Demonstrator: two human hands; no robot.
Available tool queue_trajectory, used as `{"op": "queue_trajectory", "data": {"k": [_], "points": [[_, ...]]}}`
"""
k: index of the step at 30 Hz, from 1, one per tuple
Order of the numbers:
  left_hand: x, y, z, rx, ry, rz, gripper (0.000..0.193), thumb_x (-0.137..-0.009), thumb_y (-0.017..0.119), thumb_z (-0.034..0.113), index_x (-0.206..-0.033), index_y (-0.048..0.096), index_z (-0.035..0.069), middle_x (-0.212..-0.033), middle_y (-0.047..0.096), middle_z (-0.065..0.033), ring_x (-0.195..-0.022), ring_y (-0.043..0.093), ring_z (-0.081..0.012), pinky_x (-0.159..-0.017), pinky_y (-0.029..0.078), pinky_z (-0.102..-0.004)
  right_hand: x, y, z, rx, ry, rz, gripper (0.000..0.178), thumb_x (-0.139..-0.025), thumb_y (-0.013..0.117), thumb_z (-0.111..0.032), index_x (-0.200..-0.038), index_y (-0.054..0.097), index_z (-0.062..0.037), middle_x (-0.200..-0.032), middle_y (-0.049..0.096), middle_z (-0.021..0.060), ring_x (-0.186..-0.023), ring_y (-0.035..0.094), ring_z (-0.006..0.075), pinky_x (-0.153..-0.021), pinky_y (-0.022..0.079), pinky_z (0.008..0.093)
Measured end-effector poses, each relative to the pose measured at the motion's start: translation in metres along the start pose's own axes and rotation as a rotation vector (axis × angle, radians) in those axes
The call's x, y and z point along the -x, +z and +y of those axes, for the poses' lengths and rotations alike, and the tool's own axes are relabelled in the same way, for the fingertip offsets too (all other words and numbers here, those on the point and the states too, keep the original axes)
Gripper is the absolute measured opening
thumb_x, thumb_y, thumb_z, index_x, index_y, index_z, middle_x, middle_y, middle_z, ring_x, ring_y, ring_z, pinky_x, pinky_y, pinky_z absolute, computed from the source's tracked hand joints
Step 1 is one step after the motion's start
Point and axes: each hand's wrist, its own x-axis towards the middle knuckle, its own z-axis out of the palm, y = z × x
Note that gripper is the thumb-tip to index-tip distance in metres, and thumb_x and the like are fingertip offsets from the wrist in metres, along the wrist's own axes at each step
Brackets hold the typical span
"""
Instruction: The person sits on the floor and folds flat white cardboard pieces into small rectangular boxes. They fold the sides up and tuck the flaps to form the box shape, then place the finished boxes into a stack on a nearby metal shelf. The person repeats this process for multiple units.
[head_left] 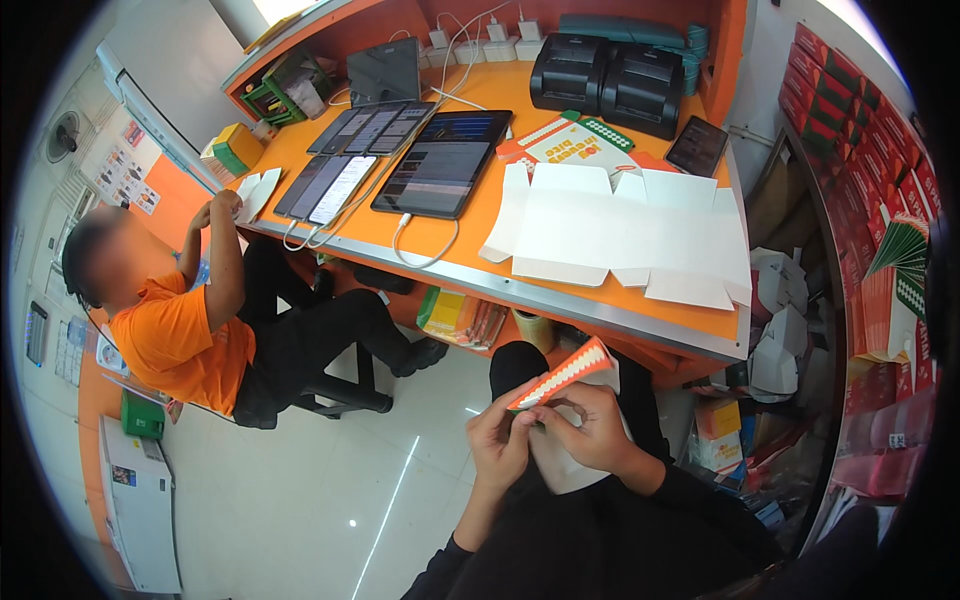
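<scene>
Above my lap I hold a cardboard food carton [565, 378], part folded, with an orange edge that bears a row of white tooth shapes. My left hand [497, 440] pinches its left end between thumb and fingers. My right hand [588, 428] grips it farther along, the thumb pressed to the near side. A white panel [570, 468] hangs below my hands over my legs; whether it belongs to the same carton, I cannot tell. On the desk ahead lie flat white carton blanks [600, 225], next to a printed orange, white and green carton sheet [570, 145].
The orange desk [450, 240] carries a tablet [440, 165], several phones [340, 190] on cables and black printers [610, 85]. A seated person in an orange shirt [190, 335] is at the left. Stacked red cartons [860, 180] line the right; white boxes [780, 320] stand beneath.
</scene>
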Motion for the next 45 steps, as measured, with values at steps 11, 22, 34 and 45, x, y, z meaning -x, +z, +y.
{"op": "queue_trajectory", "data": {"k": [11, 22, 34, 45], "points": [[-0.007, -0.011, -0.027, -0.079, -0.028, 0.585, 0.023, -0.099, 0.053, 0.016, -0.083, 0.060, 0.000, -0.076, 0.059, 0.0006, -0.068, 0.050, -0.0036, -0.062, 0.039, -0.0183, -0.010, -0.030, -0.038, 0.270, -0.109, 0.028, 0.014, -0.081, 0.072, -0.003, -0.092, 0.064, 0.0012, -0.089, 0.069, 0.0113, -0.075, 0.069, 0.0166, -0.065, 0.052, 0.0250], [-0.002, -0.004, -0.020, -0.157, 0.055, 0.507, 0.028, -0.097, 0.055, 0.018, -0.073, 0.052, 0.003, -0.068, 0.051, 0.0031, -0.061, 0.040, -0.0024, -0.056, 0.031, -0.0190, -0.017, -0.012, 0.013, -0.224, 0.188, -0.129, 0.032, -0.085, 0.073, -0.020, -0.103, 0.057, -0.0001, -0.087, 0.062, 0.0040, -0.076, 0.056, 0.0042, -0.069, 0.048, 0.0222], [0.000, -0.004, -0.005, -0.546, 0.304, 0.472, 0.019, -0.090, 0.060, 0.010, -0.075, 0.058, -0.001, -0.061, 0.055, -0.0028, -0.052, 0.046, -0.0075, -0.050, 0.034, -0.0204, -0.017, -0.016, 0.003, 0.622, -0.352, 0.042, 0.055, -0.075, 0.066, 0.005, -0.128, 0.053, 0.0070, -0.082, 0.067, 0.0151, -0.064, 0.066, 0.0260, -0.062, 0.053, 0.0307], [-0.017, 0.007, 0.009, -0.366, 0.341, 0.228, 0.029, -0.095, 0.054, 0.021, -0.100, 0.066, -0.005, -0.079, 0.064, -0.0103, -0.066, 0.058, -0.0185, -0.060, 0.044, -0.0261, -0.015, -0.003, 0.005, 0.555, -0.396, 0.037, 0.053, -0.086, 0.060, 0.000, -0.136, 0.045, 0.0061, -0.090, 0.056, 0.0147, -0.074, 0.058, 0.0235, -0.066, 0.050, 0.0314]]}}
